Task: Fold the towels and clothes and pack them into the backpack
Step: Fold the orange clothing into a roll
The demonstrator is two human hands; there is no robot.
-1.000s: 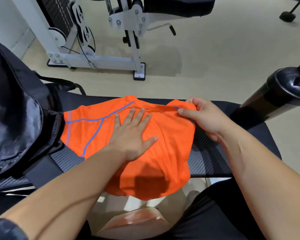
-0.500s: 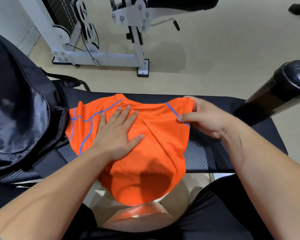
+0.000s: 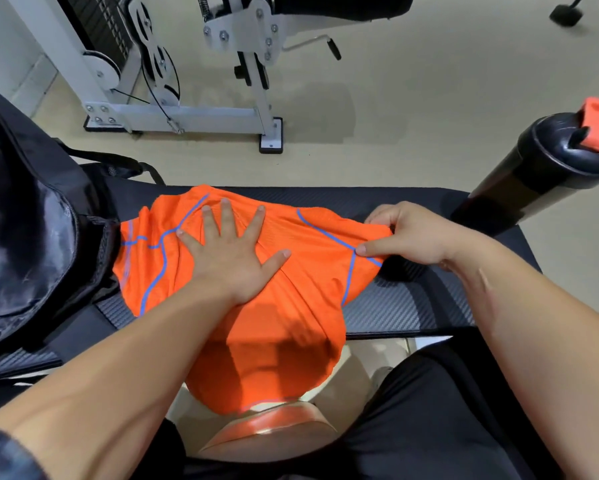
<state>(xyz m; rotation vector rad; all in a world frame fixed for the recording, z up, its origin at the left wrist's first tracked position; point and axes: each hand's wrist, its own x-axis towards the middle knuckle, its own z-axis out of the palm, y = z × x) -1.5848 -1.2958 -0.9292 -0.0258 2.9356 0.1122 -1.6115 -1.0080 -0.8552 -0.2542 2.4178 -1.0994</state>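
Here we see the orange shirt (image 3: pixel 277 306) spread on the black worktop (image 3: pixel 395 306), its lower part hanging off the near edge. Our left hand (image 3: pixel 228 258) lies flat on it, fingers splayed; at three o'clock of that palm, our right hand (image 3: pixel 408 237) has its grip pinched on the sleeve's blue-piped edge. The fabric looks finely ribbed, the worktop carbon-weave. The glossy black backpack (image 3: pixel 31 237) touches the shirt at nine o'clock; a black bottle (image 3: pixel 547 168) stands at two o'clock.

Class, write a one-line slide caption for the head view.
Left hand flattens an orange shirt on the bench while right hand pinches its sleeve.
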